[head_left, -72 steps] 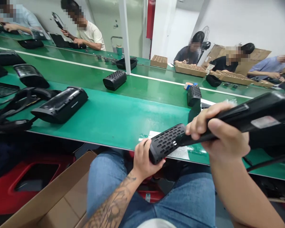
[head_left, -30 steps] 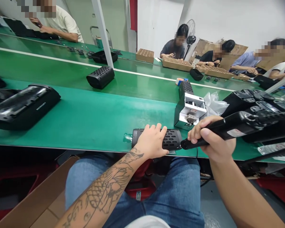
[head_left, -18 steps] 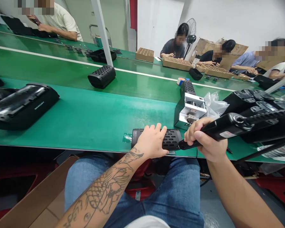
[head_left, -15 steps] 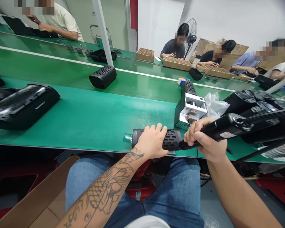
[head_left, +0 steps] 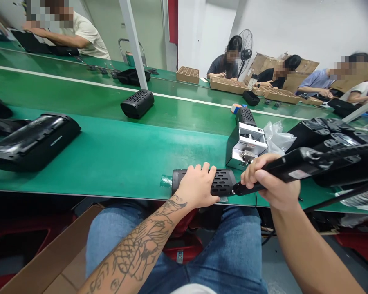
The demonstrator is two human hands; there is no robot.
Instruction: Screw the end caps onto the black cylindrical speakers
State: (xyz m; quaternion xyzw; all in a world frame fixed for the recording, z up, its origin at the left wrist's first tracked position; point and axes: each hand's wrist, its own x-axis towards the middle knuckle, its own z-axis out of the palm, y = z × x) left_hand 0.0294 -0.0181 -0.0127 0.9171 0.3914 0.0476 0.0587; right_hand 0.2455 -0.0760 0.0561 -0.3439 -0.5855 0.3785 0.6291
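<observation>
A black perforated speaker housing (head_left: 222,182) lies at the front edge of the green bench. My left hand (head_left: 198,185) is laid over its top, fingers wrapped round it, pinning it down. My right hand (head_left: 271,181) is closed round a black electric screwdriver (head_left: 313,162), whose tip meets the right end of the housing. The driver's cable hangs off to the right.
A white screw feeder (head_left: 247,146) stands just behind the housing, with a clear plastic bag (head_left: 277,136) beside it. Another perforated housing (head_left: 137,103) lies on the belt, a large black casing (head_left: 33,141) at left, stacked black parts (head_left: 328,128) at right. Other people work across the line.
Earlier I held the housing in the air over my lap; now it rests on the bench edge. Over the last second my hands have kept their hold, only the view shifting slightly.
</observation>
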